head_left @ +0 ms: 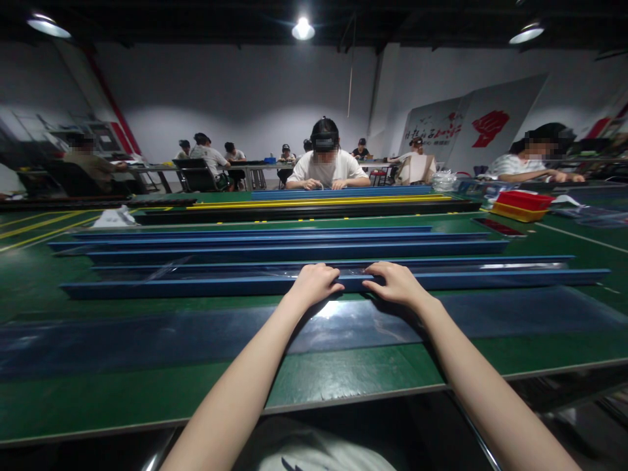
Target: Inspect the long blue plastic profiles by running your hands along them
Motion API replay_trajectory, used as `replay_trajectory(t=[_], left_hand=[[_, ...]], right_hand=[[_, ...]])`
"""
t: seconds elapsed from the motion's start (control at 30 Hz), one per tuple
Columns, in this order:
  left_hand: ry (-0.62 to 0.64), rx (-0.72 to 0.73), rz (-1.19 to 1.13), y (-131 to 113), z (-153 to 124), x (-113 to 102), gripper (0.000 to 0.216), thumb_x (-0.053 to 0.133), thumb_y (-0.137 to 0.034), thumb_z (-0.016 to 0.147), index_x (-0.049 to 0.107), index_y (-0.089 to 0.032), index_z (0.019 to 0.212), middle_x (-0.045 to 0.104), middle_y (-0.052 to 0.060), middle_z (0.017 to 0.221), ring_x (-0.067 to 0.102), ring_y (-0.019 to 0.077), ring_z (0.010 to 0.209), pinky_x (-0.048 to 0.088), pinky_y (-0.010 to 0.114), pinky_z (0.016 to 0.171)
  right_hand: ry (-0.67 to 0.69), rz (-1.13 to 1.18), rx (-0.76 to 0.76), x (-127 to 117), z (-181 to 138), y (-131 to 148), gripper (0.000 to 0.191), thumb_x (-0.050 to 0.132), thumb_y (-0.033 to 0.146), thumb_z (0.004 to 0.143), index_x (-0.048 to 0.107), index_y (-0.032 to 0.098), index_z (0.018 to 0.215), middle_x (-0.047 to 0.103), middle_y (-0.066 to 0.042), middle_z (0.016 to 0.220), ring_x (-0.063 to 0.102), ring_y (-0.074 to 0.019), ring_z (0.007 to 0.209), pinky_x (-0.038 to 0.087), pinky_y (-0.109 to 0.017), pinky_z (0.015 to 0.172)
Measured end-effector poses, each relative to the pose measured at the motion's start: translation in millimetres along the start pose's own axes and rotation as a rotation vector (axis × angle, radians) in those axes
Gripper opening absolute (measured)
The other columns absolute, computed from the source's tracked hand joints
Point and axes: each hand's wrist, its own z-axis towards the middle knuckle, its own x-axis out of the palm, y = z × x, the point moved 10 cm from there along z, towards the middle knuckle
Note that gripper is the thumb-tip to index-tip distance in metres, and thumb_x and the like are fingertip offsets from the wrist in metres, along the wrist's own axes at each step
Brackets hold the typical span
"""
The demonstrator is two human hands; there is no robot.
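A long blue channel (196, 287) with two raised walls lies across the green table (363, 376). Clear film shows along its inside. My left hand (314, 284) is closed over the near wall, its fingers on the inner side and its thumb toward me. A short way to the right, my right hand (396, 285) grips the same wall in a like way, thumb pointing left. Both hands' fingertips are partly hidden inside the channel. Between my forearms and beyond them on both sides, a long clear plastic sheet (171, 337) lies flat.
More blue channels (304, 251) lie parallel behind. Farther back are yellow strips (318, 202) and black ones (245, 215). A co-worker (326, 167) sits opposite. Red and orange bins (523, 204) and a dark flat device (499, 227) lie right; white crumpled material (115, 216) lies left.
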Motion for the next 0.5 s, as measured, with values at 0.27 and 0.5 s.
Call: replay_trajectory(t=[0.27, 0.5], left_hand=[[0.016, -0.019, 0.012, 1.9, 0.5, 2.0, 0.027, 0.05, -0.044, 0.082, 0.061, -0.019, 0.083, 0.067, 0.006, 0.086, 0.061, 0.0201, 0.082, 0.043, 0.026, 0.066], [0.009, -0.019, 0.006, 2.9, 0.2, 2.4, 0.028, 0.049, -0.045, 0.082, 0.061, -0.02, 0.084, 0.067, 0.005, 0.085, 0.061, 0.0198, 0.082, 0.043, 0.026, 0.065]], right_hand=[[-0.016, 0.031, -0.003, 0.4, 0.2, -0.8, 0.034, 0.048, 0.041, 0.08, 0.065, 0.019, 0.1, 0.065, -0.006, 0.104, 0.059, -0.0207, 0.097, 0.043, -0.028, 0.08], [-0.013, 0.025, 0.0, 0.0, 0.2, -0.8, 0.035, 0.048, 0.041, 0.079, 0.065, 0.018, 0.1, 0.066, -0.007, 0.104, 0.059, -0.0211, 0.097, 0.043, -0.028, 0.08]])
